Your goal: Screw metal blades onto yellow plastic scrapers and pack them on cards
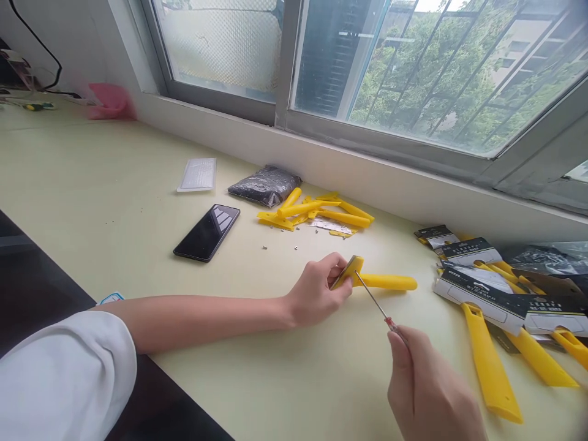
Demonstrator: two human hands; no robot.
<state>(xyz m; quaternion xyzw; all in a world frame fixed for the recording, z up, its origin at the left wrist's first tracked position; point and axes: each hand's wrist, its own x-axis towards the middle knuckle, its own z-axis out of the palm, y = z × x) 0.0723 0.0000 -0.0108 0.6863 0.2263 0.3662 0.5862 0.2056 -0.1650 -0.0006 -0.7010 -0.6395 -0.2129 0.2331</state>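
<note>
Tabletop under screwdriver, grey-framed window beyond

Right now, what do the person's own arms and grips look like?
Left arm: loose white sleeve ending near the elbow, no print visible; forearm bare, no watch or band. Left grip: no glove, no ring visible. Right grip: no glove, no ring visible; its sleeve is out of frame.

right hand cut by bottom edge; screwdriver handle mostly hidden.
</note>
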